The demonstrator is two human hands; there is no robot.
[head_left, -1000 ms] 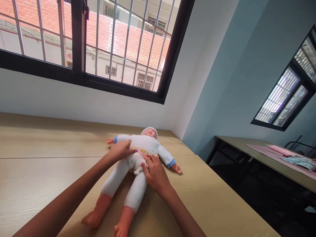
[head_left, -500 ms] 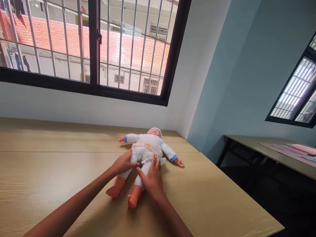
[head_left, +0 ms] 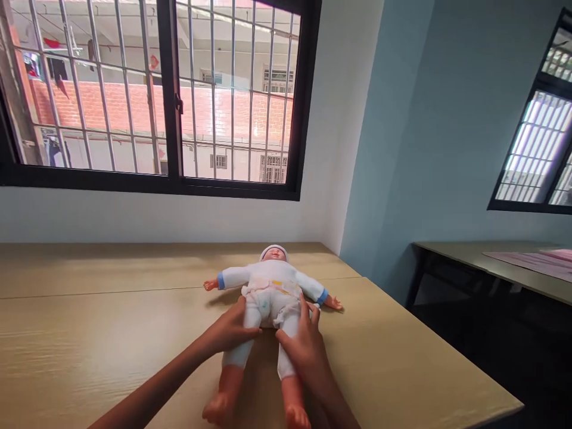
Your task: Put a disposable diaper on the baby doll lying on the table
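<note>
A baby doll (head_left: 268,285) in a white suit and cap lies on its back on the wooden table (head_left: 89,333), head toward the window, arms spread. It wears a diaper (head_left: 268,298) at the waist. My left hand (head_left: 232,330) grips the doll's left-side thigh and hip. My right hand (head_left: 301,345) clasps the other thigh, fingers reaching up to the diaper's edge. The doll's bare feet point toward me, legs apart.
A barred black-framed window (head_left: 170,101) runs along the wall behind the table. The table's right edge drops off beside a blue wall. A second table (head_left: 482,262) with a pink mat (head_left: 531,261) stands at the right, under another window (head_left: 536,149).
My hands slid from the doll's belly down to its thighs and spread the legs apart. The view swung, so the doll lies straighter toward me.
</note>
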